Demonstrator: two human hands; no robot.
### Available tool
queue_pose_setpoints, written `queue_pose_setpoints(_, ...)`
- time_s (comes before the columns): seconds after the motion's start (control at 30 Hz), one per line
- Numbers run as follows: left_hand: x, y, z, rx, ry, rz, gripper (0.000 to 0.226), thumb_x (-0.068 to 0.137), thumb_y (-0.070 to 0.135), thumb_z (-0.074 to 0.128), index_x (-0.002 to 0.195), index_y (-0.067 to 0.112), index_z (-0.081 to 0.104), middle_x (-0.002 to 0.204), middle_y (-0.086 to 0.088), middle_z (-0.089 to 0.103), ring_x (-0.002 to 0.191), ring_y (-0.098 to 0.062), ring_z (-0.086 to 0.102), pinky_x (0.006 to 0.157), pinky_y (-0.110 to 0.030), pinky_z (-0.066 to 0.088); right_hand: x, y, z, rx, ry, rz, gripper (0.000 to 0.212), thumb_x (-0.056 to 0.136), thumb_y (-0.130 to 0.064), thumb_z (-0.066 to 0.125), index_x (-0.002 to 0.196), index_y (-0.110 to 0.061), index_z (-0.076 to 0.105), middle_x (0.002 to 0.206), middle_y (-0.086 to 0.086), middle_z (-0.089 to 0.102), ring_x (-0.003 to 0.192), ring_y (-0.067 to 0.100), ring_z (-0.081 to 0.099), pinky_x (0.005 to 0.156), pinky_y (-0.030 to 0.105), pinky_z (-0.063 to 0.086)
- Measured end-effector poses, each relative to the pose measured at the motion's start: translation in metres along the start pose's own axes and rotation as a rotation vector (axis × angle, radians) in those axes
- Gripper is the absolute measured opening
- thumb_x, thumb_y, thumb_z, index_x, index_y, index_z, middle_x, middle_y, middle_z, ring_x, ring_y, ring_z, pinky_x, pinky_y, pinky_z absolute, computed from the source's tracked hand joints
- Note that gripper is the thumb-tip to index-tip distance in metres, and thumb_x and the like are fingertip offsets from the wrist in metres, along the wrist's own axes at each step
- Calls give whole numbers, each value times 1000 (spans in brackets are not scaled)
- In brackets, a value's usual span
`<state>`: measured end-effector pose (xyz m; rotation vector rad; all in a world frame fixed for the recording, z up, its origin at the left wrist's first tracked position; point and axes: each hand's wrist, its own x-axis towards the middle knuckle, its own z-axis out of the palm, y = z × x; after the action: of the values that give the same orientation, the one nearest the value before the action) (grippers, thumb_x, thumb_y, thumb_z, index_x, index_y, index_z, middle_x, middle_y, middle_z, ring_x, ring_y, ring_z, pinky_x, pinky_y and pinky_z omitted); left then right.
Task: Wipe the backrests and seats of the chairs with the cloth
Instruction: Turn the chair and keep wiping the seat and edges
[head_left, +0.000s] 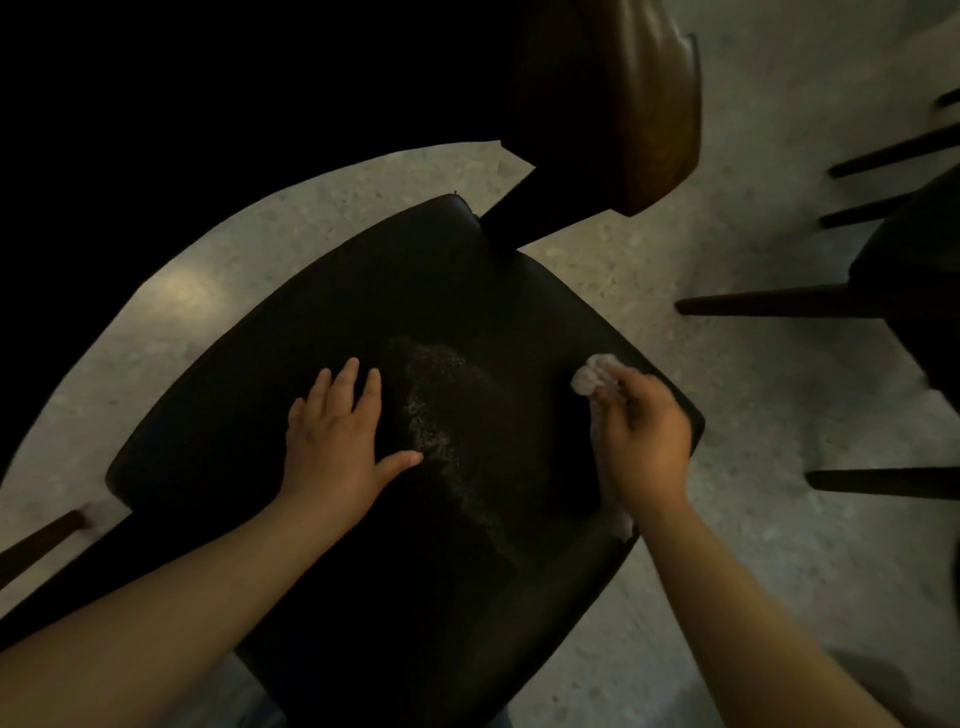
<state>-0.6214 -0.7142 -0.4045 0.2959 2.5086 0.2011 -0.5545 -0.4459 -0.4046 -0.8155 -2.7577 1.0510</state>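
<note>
A chair with a black padded seat (311, 332) fills the middle of the head view; its brown wooden backrest (623, 104) rises at the top right. My left hand (343, 441) lies flat on the seat's middle with fingers spread. My right hand (644, 436) grips a crumpled pale cloth (592, 374) against the seat near its right edge; a tail of the cloth hangs below the wrist. A dull speckled patch (441, 405) marks the seat between the hands.
A second dark chair (914, 291) stands at the right with several dark legs over the speckled light floor (727, 291). A large dark surface (156, 104) covers the upper left. A wooden leg (47, 535) shows at the lower left.
</note>
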Motion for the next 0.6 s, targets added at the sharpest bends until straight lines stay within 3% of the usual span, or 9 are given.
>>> queue_pose_setpoints(0.13, -12, 14, 17, -10, -44, -78, 123, 69, 74, 64, 154, 21, -7, 161, -4, -15, 148, -31, -9, 120, -49, 9, 34, 16, -11, -64, 15, 105, 32, 99, -25, 52, 129, -17, 59, 120, 5, 61, 109, 19, 56, 90, 27, 42)
queue_pose_setpoints(0.27, -11, 17, 28, 19, -49, -98, 131, 63, 74, 69, 153, 21, -10, 159, -5, -21, 147, -32, -15, 119, -51, 5, 25, 20, 0, -41, -12, 128, 29, 97, -25, 52, 124, -22, 61, 117, 0, 62, 111, 16, 57, 95, 28, 42)
queue_pose_setpoints(0.37, -11, 17, 29, 30, -49, -83, 130, 65, 74, 67, 153, 21, -12, 159, -5, -23, 146, -33, -16, 120, -51, 4, -9, 16, 6, -28, -85, 16, 24, 94, -25, 54, 116, -25, 64, 112, -5, 63, 107, 12, 57, 98, 39, 48)
queue_pose_setpoints(0.5, -12, 15, 27, 27, -75, -61, 128, 68, 74, 65, 153, 21, -14, 158, -6, -26, 146, -33, -19, 120, -52, 3, -40, 11, 1, 69, -196, -56, 25, 93, -28, 52, 114, -32, 63, 103, -20, 58, 98, -2, 55, 91, 27, 48)
queue_pose_setpoints(0.6, -11, 15, 30, 36, -72, -64, 128, 68, 75, 64, 153, 20, -15, 158, -6, -27, 145, -33, -20, 120, -51, 2, -22, 10, -14, 124, -46, -7, 22, 95, -24, 51, 112, -37, 58, 99, -23, 55, 96, -7, 53, 91, 21, 45)
